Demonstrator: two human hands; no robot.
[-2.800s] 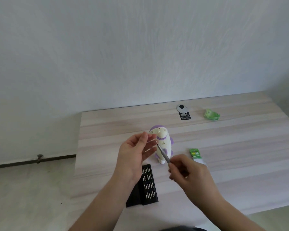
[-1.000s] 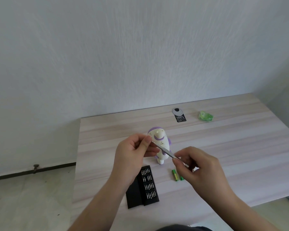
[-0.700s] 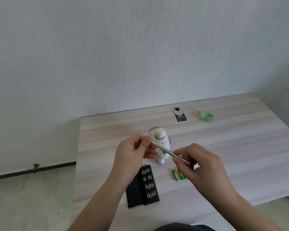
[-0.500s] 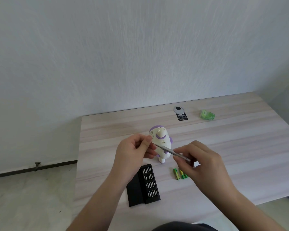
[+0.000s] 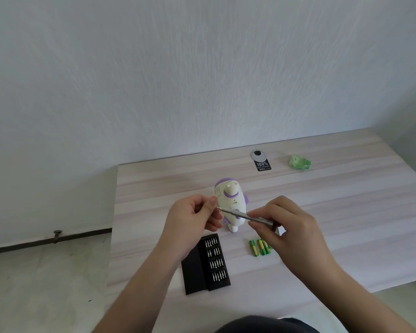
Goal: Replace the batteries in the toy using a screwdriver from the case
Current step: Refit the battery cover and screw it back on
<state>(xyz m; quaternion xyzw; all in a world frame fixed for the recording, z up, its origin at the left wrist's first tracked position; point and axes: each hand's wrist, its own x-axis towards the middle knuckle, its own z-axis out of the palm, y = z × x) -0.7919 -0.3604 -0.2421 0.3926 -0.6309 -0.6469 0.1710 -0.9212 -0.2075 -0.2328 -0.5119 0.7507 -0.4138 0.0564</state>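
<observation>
A white and purple toy [image 5: 231,200] stands upright on the table [image 5: 322,212]. In front of it my right hand [image 5: 286,224] grips the handle of a slim metal screwdriver [image 5: 240,213], which slants up to the left. My left hand [image 5: 192,219] pinches the screwdriver's tip end between thumb and fingers. The open black bit case [image 5: 208,263] lies near the table's front edge, with rows of bits showing. Green and yellow batteries [image 5: 259,247] lie side by side under my right hand, partly hidden by it.
A black tag with a round top [image 5: 261,161] and a crumpled green wrapper [image 5: 299,162] lie at the back of the table. The table's left edge drops to a pale floor. A white wall stands behind.
My right hand has shifted right along the screwdriver and uncovered the batteries on the table. My left hand has kept its pinch at the tip. The toy has stayed put.
</observation>
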